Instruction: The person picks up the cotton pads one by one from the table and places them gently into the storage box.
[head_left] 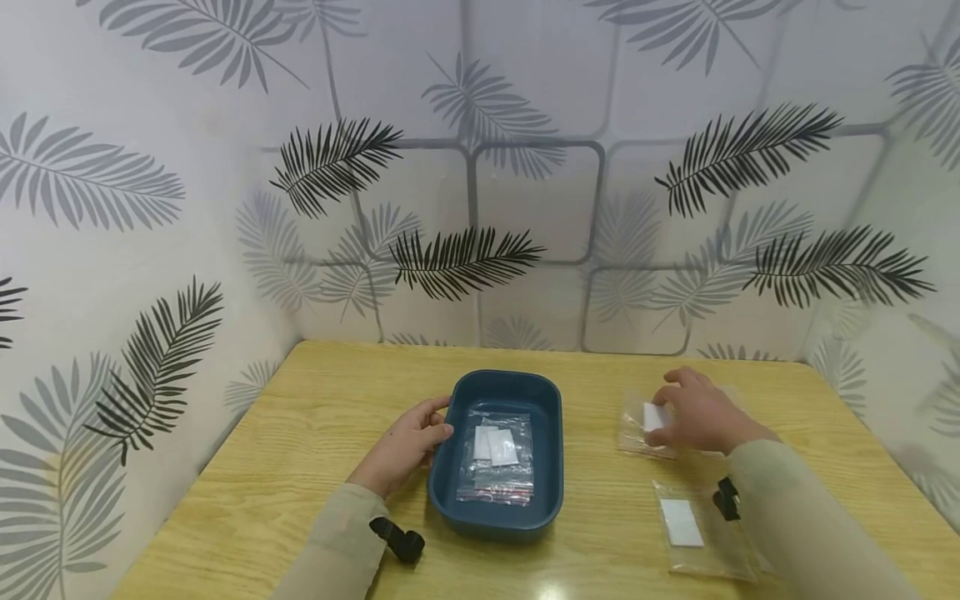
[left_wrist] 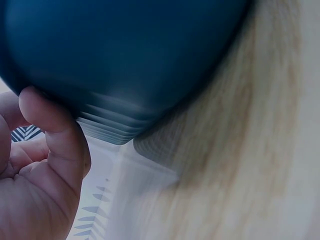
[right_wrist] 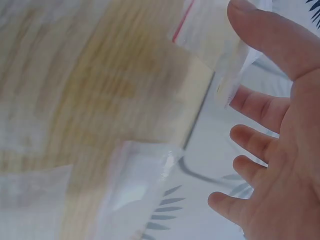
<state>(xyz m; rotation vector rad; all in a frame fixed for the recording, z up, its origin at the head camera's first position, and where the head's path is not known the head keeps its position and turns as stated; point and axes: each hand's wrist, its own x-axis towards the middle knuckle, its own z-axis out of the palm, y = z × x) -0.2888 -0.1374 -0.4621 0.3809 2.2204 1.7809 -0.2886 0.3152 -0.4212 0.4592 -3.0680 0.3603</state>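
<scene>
My left hand [head_left: 408,443] grips the left wall of a dark blue plastic tray [head_left: 497,518], thumb at the rim and fingers outside. In the left wrist view, the tray's wall [left_wrist: 120,55] fills the top, with the curled fingers [left_wrist: 55,120] against it. Inside the tray lie overlapping clear zip-lock bags [head_left: 495,479] with white squares in them. Over at the right, my right hand [head_left: 701,412] pinches a clear zip-lock bag [head_left: 633,433] holding a white piece. The right wrist view shows that bag [right_wrist: 205,35], red strip visible, between thumb and index finger; the other fingers are spread.
Nearer the front right lies another clear bag [head_left: 681,527] with a white piece, partly under the right forearm. The wooden table [head_left: 330,387] meets a leaf-patterned wall covering [head_left: 525,317] at its back edge. A black strap [head_left: 397,540] sits on the left wrist.
</scene>
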